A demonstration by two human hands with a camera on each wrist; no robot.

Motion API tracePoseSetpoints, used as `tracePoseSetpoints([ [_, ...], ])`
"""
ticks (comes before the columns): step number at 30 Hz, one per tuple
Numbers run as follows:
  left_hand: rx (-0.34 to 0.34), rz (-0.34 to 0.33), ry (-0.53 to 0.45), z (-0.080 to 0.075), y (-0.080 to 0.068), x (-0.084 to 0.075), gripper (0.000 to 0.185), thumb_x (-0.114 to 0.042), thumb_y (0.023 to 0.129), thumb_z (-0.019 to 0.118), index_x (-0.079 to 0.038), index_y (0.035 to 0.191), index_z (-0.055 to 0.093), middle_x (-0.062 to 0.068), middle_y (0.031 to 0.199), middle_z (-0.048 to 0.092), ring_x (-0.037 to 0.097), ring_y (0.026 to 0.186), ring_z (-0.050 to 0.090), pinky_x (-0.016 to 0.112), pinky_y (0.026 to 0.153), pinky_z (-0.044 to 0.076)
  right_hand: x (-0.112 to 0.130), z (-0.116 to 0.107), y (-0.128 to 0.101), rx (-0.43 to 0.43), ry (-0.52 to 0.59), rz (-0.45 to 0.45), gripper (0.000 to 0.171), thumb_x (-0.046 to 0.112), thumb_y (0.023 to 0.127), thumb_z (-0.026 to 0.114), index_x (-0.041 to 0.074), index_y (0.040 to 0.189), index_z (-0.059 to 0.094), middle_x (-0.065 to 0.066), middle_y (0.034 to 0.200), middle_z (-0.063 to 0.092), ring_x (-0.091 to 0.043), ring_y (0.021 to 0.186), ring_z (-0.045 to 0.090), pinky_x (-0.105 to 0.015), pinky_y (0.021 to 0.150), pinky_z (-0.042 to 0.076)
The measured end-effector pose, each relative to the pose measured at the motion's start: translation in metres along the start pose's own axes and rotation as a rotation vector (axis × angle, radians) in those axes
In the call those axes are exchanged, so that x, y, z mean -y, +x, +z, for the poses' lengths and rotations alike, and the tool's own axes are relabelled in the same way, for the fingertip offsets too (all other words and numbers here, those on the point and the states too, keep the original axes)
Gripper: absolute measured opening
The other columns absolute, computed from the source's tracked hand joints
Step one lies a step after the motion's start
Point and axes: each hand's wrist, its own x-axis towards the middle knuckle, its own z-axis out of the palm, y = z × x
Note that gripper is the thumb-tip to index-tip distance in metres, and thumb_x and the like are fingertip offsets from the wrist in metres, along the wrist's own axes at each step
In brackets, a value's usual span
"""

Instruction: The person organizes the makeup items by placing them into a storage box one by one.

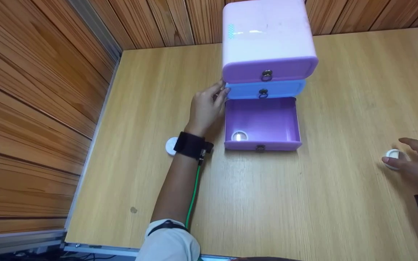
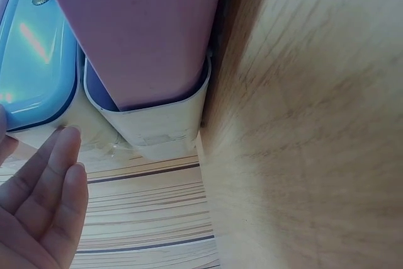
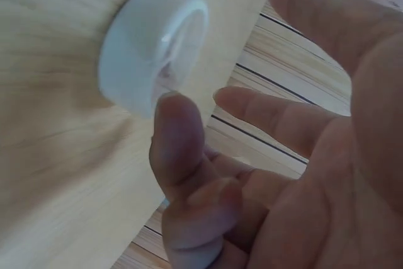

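Your left hand [image 1: 206, 107] rests with fingers straight against the side of the drawer cabinet [image 1: 267, 50] — its purple drawer [image 1: 262, 125] pulled out beside that wrist — while your right hand [image 1: 417, 161], fingers spread, touches a white cap [image 1: 392, 156] without gripping it.
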Motion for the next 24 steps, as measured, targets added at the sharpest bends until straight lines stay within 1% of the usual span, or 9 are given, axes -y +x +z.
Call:
tracePoseSetpoints([
  [3,0.007,-0.006,0.007,0.0,0.0,0.0,0.04,-0.037,0.097,0.06,-0.01,0.126,0.065,0.006,0.114,0.069,0.008,0.078,0.065,0.021,0.07,0.052,-0.002,0.003,-0.002,-0.008,-0.006,0.022,0.087,0.046,0.095,0.06,-0.014,0.144,0.02,-0.049,0.127,0.02,-0.066,0.114,0.02,-0.08,0.083,0.024],
  [8,0.012,-0.013,0.004,0.0,0.0,-0.001,0.041,-0.038,0.096,0.06,-0.01,0.126,0.064,0.005,0.112,0.07,0.008,0.076,0.065,0.02,0.068,0.052,-0.005,0.009,-0.004,-0.027,-0.016,0.027,0.086,0.045,0.095,0.06,-0.014,0.143,0.021,-0.047,0.123,0.026,-0.065,0.114,0.022,-0.079,0.083,0.025],
  [10,0.011,-0.012,-0.002,0.0,0.0,-0.001,0.041,-0.038,0.096,0.06,-0.01,0.126,0.064,0.005,0.111,0.071,0.008,0.076,0.064,0.02,0.068,0.051,-0.006,0.012,-0.005,-0.041,-0.023,0.021,0.084,0.043,0.094,0.062,-0.015,0.142,0.023,-0.046,0.121,0.029,-0.064,0.113,0.023,-0.079,0.084,0.024],
  [15,0.008,-0.01,-0.009,0.0,0.0,0.0,0.041,-0.037,0.096,0.06,-0.009,0.127,0.064,0.005,0.112,0.07,0.007,0.077,0.064,0.019,0.069,0.051,-0.007,0.018,-0.005,-0.064,-0.034,0.005,0.082,0.041,0.093,0.065,-0.017,0.138,0.029,-0.047,0.12,0.03,-0.062,0.114,0.024,-0.077,0.087,0.023],
  [20,0.016,-0.029,-0.015,0.0,-0.001,0.0,0.041,-0.037,0.097,0.06,-0.01,0.127,0.063,0.006,0.115,0.069,0.007,0.075,0.063,0.018,0.068,0.05,-0.007,0.02,-0.003,-0.068,-0.065,0.004,0.08,0.045,0.095,0.061,-0.018,0.136,0.032,-0.048,0.12,0.031,-0.061,0.113,0.027,-0.076,0.087,0.025],
  [24,0.009,-0.006,0.006,0.0,0.0,-0.001,0.04,-0.036,0.097,0.06,-0.009,0.126,0.064,0.006,0.115,0.069,0.009,0.071,0.062,0.023,0.066,0.051,-0.008,0.021,-0.003,-0.087,-0.065,0.016,0.078,0.047,0.096,0.057,-0.018,0.134,0.035,-0.046,0.118,0.031,-0.062,0.111,0.029,-0.075,0.086,0.027],
])
